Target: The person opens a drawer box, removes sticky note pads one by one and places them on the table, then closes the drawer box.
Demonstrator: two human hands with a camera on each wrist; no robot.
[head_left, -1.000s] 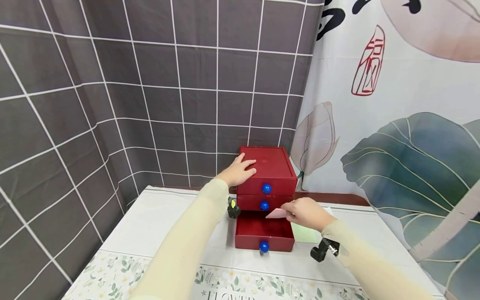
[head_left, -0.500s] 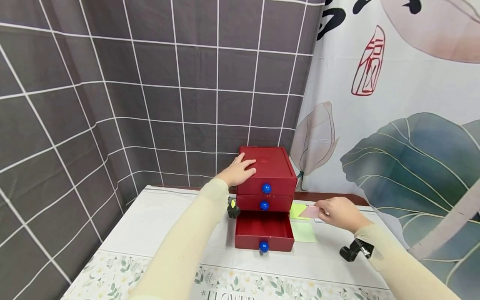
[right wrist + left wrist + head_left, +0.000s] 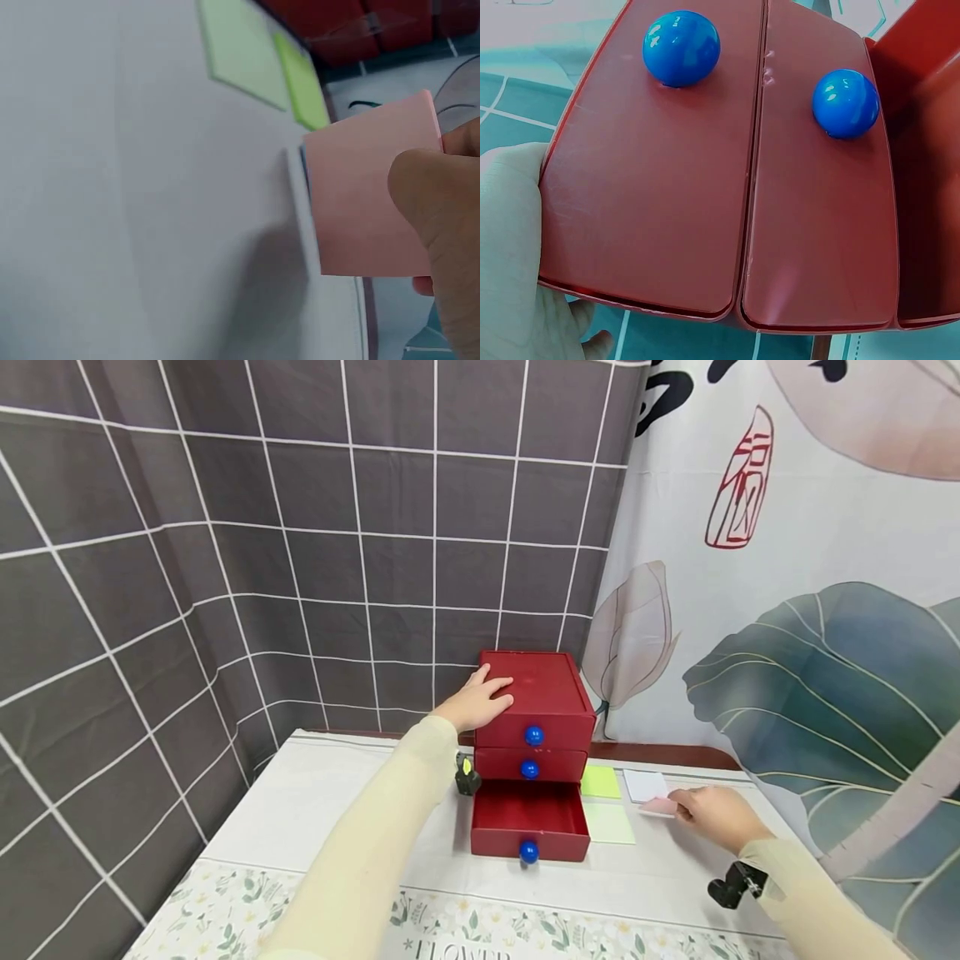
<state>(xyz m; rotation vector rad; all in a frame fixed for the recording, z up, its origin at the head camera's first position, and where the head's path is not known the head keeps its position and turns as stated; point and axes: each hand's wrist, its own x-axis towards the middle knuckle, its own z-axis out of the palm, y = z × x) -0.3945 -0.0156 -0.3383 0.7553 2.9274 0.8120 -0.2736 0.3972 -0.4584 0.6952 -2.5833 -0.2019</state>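
My right hand (image 3: 716, 814) pinches a pink sticky note pad (image 3: 371, 199) between thumb and fingers, above the table to the right of the drawer box. Just behind the pink pad lies a white note pad (image 3: 645, 783). My left hand (image 3: 474, 703) rests on the top left edge of the red drawer box (image 3: 536, 681), its fingers spread. In the left wrist view the thumb side lies along the box's edge. The bottom drawer (image 3: 529, 843) is pulled out, and its visible floor is bare red. The two drawers above it are shut, each with a blue knob (image 3: 681, 49).
A bright green note pad (image 3: 600, 782) and a pale green note pad (image 3: 609, 823) lie on the table right of the drawers. The white tablecloth (image 3: 337, 793) has a floral front band. A grey checked curtain (image 3: 397, 568) hangs behind.
My right hand has moved right, away from the open drawer, carrying the pink sticky note pad, and has lowered. The green and white pads have come into view. My left hand has stayed put.
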